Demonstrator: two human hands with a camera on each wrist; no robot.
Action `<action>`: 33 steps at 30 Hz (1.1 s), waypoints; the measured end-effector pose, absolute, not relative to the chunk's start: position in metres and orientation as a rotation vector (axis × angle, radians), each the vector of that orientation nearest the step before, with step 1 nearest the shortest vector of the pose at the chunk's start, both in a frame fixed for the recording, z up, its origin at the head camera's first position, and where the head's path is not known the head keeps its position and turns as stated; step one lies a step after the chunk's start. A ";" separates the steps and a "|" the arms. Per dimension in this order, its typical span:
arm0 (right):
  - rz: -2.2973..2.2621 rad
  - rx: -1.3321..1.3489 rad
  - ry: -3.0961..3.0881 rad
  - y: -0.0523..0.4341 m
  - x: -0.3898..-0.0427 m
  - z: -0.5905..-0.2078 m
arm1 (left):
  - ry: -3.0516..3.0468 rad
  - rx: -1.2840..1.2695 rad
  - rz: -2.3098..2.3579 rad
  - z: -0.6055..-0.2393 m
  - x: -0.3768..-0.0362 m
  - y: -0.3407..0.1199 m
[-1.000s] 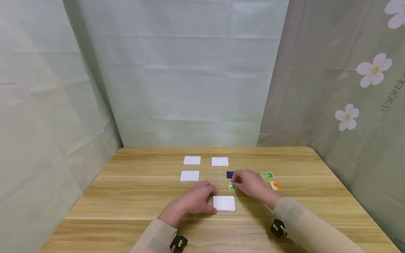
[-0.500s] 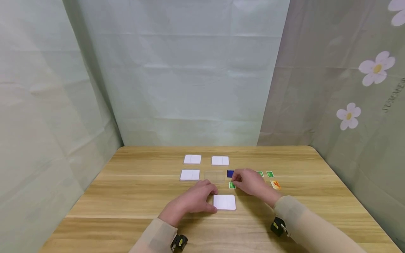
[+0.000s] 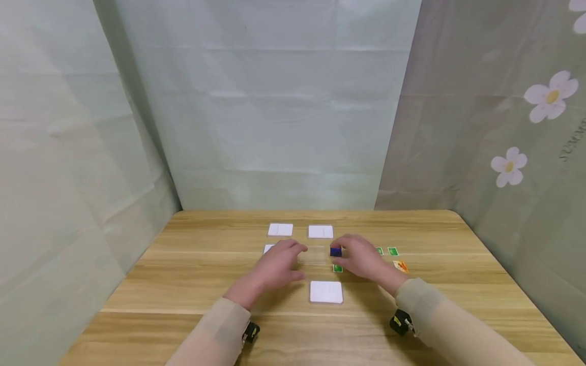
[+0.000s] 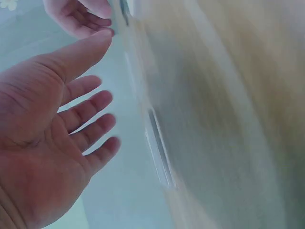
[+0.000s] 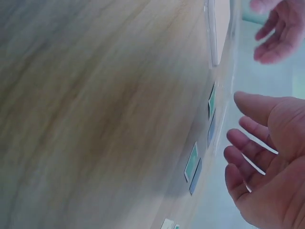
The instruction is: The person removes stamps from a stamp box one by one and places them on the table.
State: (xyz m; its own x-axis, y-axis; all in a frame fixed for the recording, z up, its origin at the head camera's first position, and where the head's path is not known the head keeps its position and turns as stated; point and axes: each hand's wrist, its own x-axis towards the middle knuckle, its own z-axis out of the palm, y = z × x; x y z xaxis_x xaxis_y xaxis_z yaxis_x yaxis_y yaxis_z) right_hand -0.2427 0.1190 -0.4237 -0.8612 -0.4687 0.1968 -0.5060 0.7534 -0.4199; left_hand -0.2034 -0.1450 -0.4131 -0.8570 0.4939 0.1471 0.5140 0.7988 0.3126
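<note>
Wooden table (image 3: 192,284), curtained booth. Both hands open, empty: left hand (image 3: 279,262) at 9 o'clock of clear case (image 3: 313,255), right hand (image 3: 361,259) at 3 o'clock beside blue card (image 3: 335,251). Risk: fingers nudge card or slide case askew.

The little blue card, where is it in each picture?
Head view: the blue card lies mid-table, just at the right hand, above a green card.
Left wrist view: not in it that I can tell; the picture is blurred.
Right wrist view: probably the bluish edge-on card below the green one.
Shared landmark: the wooden table.
</note>
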 end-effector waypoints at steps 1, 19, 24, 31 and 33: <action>0.712 0.820 -2.859 0.118 -0.243 -0.424 | -2.924 -0.804 -0.518 -0.413 -0.207 -0.145; 0.674 0.935 -2.909 0.106 -0.252 -0.434 | -3.020 -0.711 -0.397 -0.417 -0.237 -0.141; 0.634 0.974 -2.881 0.102 -0.253 -0.435 | -3.036 -0.734 -0.382 -0.422 -0.240 -0.141; 0.614 0.952 -2.887 0.098 -0.256 -0.437 | -3.047 -0.729 -0.337 -0.425 -0.241 -0.141; 0.616 0.938 -2.899 0.097 -0.257 -0.437 | -3.051 -0.726 -0.327 -0.425 -0.242 -0.141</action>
